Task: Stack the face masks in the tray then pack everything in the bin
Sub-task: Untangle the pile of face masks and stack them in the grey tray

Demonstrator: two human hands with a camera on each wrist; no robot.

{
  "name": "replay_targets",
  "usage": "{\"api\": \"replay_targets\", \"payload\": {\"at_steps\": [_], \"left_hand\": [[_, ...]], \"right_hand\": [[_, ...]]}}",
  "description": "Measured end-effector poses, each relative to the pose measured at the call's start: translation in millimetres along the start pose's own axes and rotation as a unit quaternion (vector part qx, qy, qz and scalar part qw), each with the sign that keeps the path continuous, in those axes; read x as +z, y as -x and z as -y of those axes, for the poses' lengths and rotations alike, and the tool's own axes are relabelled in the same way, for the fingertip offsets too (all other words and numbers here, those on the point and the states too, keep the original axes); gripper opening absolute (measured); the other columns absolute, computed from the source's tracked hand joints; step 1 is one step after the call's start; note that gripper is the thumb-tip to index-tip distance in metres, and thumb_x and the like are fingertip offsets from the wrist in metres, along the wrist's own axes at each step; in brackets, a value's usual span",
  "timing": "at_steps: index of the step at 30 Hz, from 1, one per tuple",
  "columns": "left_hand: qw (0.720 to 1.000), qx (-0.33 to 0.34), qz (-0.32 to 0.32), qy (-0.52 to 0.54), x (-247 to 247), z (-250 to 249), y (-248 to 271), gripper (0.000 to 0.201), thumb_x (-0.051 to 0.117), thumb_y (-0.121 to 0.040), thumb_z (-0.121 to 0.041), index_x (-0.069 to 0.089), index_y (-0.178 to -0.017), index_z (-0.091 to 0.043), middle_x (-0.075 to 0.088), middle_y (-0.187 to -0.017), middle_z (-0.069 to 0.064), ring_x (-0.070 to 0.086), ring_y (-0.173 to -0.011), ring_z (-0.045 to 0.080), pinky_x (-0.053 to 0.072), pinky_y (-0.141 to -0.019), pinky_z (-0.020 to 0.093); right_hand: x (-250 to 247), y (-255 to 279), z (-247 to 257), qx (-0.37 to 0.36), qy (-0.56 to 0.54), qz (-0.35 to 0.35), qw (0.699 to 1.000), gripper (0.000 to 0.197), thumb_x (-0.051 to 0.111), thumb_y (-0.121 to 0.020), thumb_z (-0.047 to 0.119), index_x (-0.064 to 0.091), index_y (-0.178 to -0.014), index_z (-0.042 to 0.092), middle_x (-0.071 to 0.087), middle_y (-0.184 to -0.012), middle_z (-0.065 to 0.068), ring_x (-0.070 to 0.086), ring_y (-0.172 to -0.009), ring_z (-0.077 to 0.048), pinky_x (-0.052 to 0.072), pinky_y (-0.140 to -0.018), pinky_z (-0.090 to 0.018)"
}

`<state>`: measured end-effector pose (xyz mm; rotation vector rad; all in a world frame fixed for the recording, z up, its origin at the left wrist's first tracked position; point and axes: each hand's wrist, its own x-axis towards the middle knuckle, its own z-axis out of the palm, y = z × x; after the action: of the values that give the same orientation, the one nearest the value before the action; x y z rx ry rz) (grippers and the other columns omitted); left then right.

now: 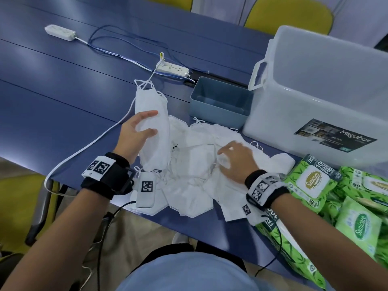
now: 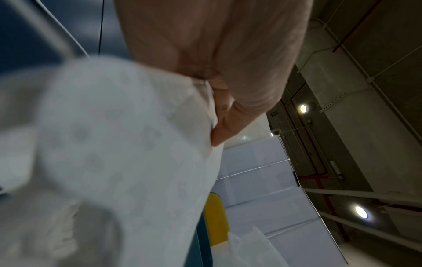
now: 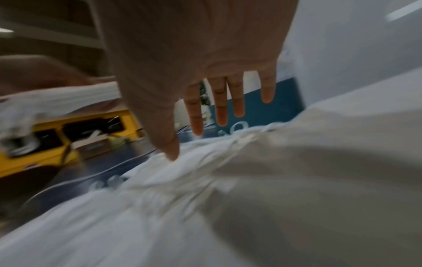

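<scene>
My left hand (image 1: 139,127) holds a stack of folded white face masks (image 1: 152,120) upright above the table, thumb and fingers curled round it; the left wrist view shows the stack (image 2: 118,153) pressed against my palm. A loose pile of white masks (image 1: 195,175) lies on the blue table in front of me. My right hand (image 1: 233,158) hovers over that pile, and in the right wrist view its fingers (image 3: 221,108) are straight and spread, the thumb touching the masks (image 3: 205,198). The small blue tray (image 1: 220,101) stands empty behind the pile. The big translucent bin (image 1: 325,91) is to its right.
Green packs of wet wipes (image 1: 327,196) lie at the right front of the table. A white power strip (image 1: 173,69) with cables sits behind the masks, another one (image 1: 59,32) at the far left. Yellow chairs (image 1: 294,15) stand beyond the table (image 1: 63,91).
</scene>
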<state>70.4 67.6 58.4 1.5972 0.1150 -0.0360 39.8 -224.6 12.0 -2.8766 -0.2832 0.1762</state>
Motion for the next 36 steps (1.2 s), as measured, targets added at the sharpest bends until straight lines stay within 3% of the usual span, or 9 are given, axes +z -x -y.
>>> {"api": "replay_targets", "payload": {"at_steps": [5,7,10,15,20,25,28,32,36], "left_hand": [[1.000,0.004,0.012,0.001,5.9,-1.8,-1.3,0.047,0.060,-0.081,0.007,0.069,-0.102,-0.034,0.061,-0.119,-0.008,0.055,-0.117,0.020,0.045,-0.103,0.044],[1.000,0.005,0.012,0.000,6.2,-1.1,-1.8,0.048,0.060,-0.080,0.007,0.069,-0.101,-0.036,0.062,-0.119,-0.009,0.054,-0.118,0.020,0.044,-0.103,0.045],[1.000,0.004,0.005,-0.006,1.9,-0.6,-2.4,0.049,0.061,-0.080,0.006,0.070,-0.099,-0.038,0.062,-0.119,-0.010,0.053,-0.120,0.020,0.042,-0.105,0.046],[1.000,0.003,-0.012,-0.009,-11.3,1.8,-2.5,0.049,0.062,-0.078,0.004,0.070,-0.100,-0.038,0.062,-0.120,-0.011,0.051,-0.123,0.019,0.039,-0.107,0.046],[1.000,0.001,-0.022,-0.005,-21.2,3.2,-6.3,0.049,0.062,-0.079,0.004,0.070,-0.099,-0.040,0.062,-0.122,-0.008,0.053,-0.120,0.022,0.041,-0.106,0.048],[1.000,-0.003,-0.013,0.002,-18.3,4.3,-10.0,0.049,0.062,-0.079,0.004,0.070,-0.099,-0.040,0.061,-0.125,-0.002,0.054,-0.119,0.024,0.042,-0.104,0.048],[1.000,-0.001,-0.006,0.004,-15.0,3.3,-10.9,0.049,0.061,-0.080,0.005,0.070,-0.099,-0.039,0.060,-0.125,-0.003,0.054,-0.119,0.023,0.043,-0.104,0.046],[1.000,-0.004,0.001,0.004,-12.7,2.1,-12.7,0.048,0.060,-0.081,0.007,0.069,-0.100,-0.036,0.060,-0.124,-0.004,0.055,-0.118,0.022,0.044,-0.103,0.043],[1.000,-0.006,0.002,-0.005,-16.7,3.2,-16.0,0.048,0.060,-0.081,0.006,0.069,-0.100,-0.037,0.060,-0.126,0.000,0.054,-0.119,0.023,0.044,-0.103,0.044]], "right_hand": [[37.6,1.5,56.6,-0.076,0.089,0.181,0.976,0.093,0.066,-0.078,0.050,0.010,-0.150,0.030,0.001,-0.158,-0.009,0.001,-0.146,-0.030,0.009,-0.115,-0.055],[45.6,-8.8,67.7,-0.055,0.078,0.190,0.977,0.101,0.066,-0.077,0.050,-0.002,-0.150,0.032,-0.009,-0.159,-0.010,-0.001,-0.145,-0.034,0.015,-0.113,-0.058],[45.5,-23.5,71.4,-0.043,0.102,0.174,0.978,0.086,0.057,-0.086,0.046,0.005,-0.151,0.023,0.015,-0.156,-0.013,0.026,-0.135,-0.035,0.035,-0.103,-0.050],[26.9,-30.4,54.7,-0.019,0.017,0.105,0.994,0.044,0.039,-0.097,0.019,0.037,-0.141,0.018,0.054,-0.133,-0.010,0.051,-0.117,-0.030,0.044,-0.092,-0.038],[-13.4,-25.0,19.5,0.099,-0.133,-0.043,0.985,0.040,0.046,-0.098,0.026,0.048,-0.134,0.011,0.061,-0.124,-0.019,0.055,-0.114,-0.037,0.040,-0.089,-0.037],[-32.1,-15.3,-33.2,0.195,-0.306,-0.131,0.923,0.035,0.049,-0.094,0.020,0.049,-0.127,0.010,0.059,-0.097,-0.003,0.058,-0.102,-0.030,0.041,-0.073,-0.024],[-31.9,-4.8,-57.2,0.213,-0.489,-0.129,0.836,0.041,0.042,-0.097,0.014,0.039,-0.138,0.014,0.052,-0.111,0.002,0.053,-0.102,-0.017,0.044,-0.095,-0.025],[-36.0,7.7,-83.8,0.180,-0.339,-0.102,0.918,0.047,0.057,-0.085,0.017,0.052,-0.128,-0.002,0.054,-0.121,-0.012,0.050,-0.119,-0.027,0.035,-0.092,-0.010],[-38.3,23.5,-106.7,0.175,-0.252,-0.064,0.950,0.048,0.067,-0.078,0.023,0.057,-0.124,0.015,0.053,-0.129,-0.022,0.050,-0.118,-0.036,0.037,-0.091,-0.028]]}}
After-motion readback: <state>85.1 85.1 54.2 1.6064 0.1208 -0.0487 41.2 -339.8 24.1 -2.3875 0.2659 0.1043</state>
